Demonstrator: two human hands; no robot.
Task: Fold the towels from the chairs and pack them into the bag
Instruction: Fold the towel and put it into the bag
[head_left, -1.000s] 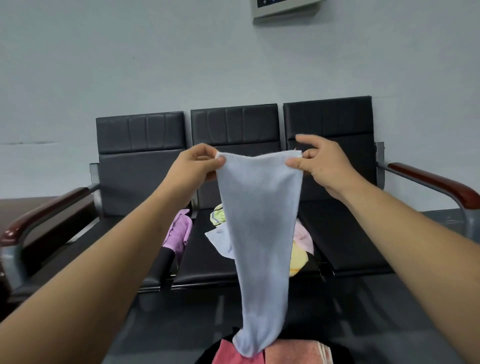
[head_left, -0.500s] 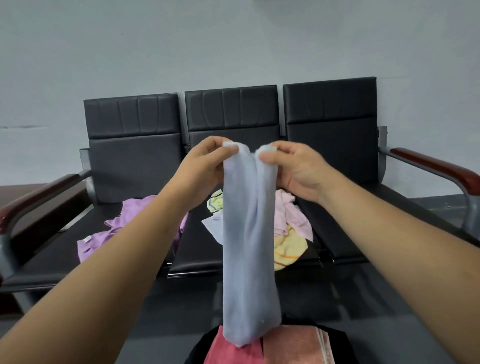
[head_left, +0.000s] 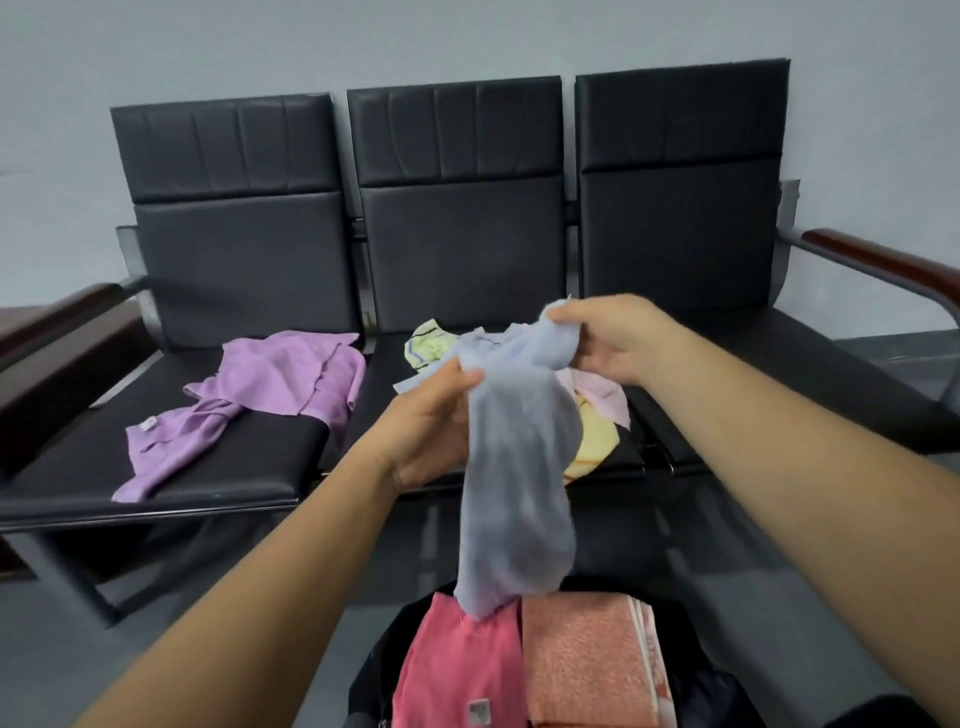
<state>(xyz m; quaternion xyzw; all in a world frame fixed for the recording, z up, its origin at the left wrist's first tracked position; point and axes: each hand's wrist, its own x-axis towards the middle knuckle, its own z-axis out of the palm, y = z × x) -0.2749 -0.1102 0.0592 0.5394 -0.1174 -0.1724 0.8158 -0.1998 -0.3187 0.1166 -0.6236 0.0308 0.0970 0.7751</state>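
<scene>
Both hands hold one pale blue towel (head_left: 519, 467) in the air, in front of the black chairs (head_left: 457, 234). The left hand (head_left: 431, 421) has its fingers pinched shut on the towel's left side. The right hand (head_left: 608, 338) has its fingers closed on the bunched top end. The towel hangs down, and its bottom tip touches a red towel (head_left: 457, 670) in the black bag (head_left: 374, 675) below. An orange folded towel (head_left: 582, 665) lies just beside the red one. A purple towel (head_left: 244, 400) is spread on the left seat. A heap of towels (head_left: 592, 431), yellow, pink and green, sits on the middle seat, partly hidden behind the hands and the blue towel.
</scene>
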